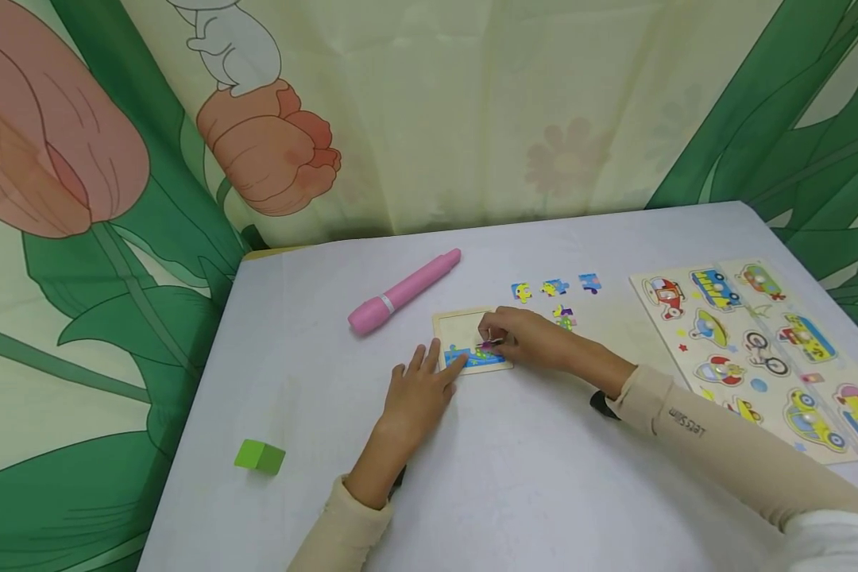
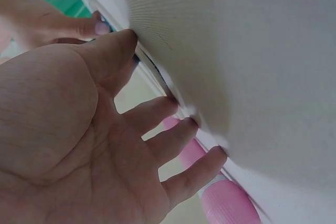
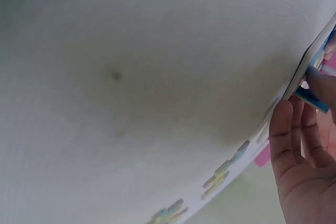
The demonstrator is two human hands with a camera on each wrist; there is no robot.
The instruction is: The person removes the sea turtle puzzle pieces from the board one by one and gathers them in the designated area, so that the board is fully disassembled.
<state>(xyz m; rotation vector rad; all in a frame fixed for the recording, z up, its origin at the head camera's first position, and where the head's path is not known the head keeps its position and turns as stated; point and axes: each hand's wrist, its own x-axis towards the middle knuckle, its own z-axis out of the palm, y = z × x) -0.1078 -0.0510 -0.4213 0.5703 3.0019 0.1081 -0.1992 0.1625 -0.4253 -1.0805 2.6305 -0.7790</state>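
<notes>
Green block point(image 1: 260, 457) near, left on white table point(image 1: 508, 492). Left hand point(image 1: 415, 397): fingers spread, nothing gripped, thumb at the tray's point(image 1: 461, 312) near edge. Right hand point(image 1: 532, 338) pinches a piece point(image 3: 313, 99) (blue, by the right wrist view) over the tray's right part. Vehicle board point(image 1: 743, 322) far right. Loose pieces point(image 1: 554, 287) beyond; pink stick point(image 1: 415, 284) left of them; curtain point(image 1: 436, 119) behind

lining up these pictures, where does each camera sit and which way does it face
Head: on the person's head, facing forward and down over the table; left hand, right hand and sleeves show.
Left wrist: worn there, facing the tray's edge; left hand large, part of the right hand beyond.
Right wrist: worn there, facing mostly the table; right hand at far right, pinching a puzzle piece.
Head and left wrist views share the pink stick.
</notes>
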